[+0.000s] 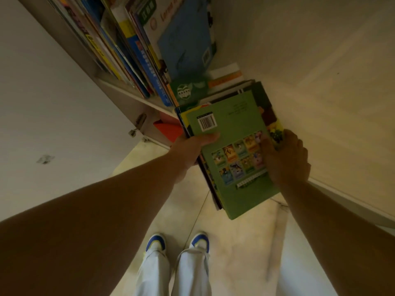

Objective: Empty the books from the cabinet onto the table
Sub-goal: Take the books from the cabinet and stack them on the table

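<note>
A stack of books (pixel 233 133) with a green back cover on top juts out of the cabinet shelf (pixel 136 97) over the floor. My left hand (pixel 192 150) grips the stack's left edge, thumb on the cover near the barcode. My right hand (pixel 286 159) holds its right edge, thumb on the cover. Several more books (pixel 128 45) stand leaning on the shelf behind, with a blue book (pixel 186 39) leaning against them. A green book (pixel 188 88) and a white and orange one (pixel 226 76) lie flat under the stack's far end. No table is in view.
The open cabinet door (pixel 42 92) stands at my left with hinges (pixel 139 122) on the frame. A red object (pixel 168 129) sits on the lower shelf. A pale cabinet side panel (pixel 320 82) is at my right. My feet (pixel 177 244) stand on a light tiled floor.
</note>
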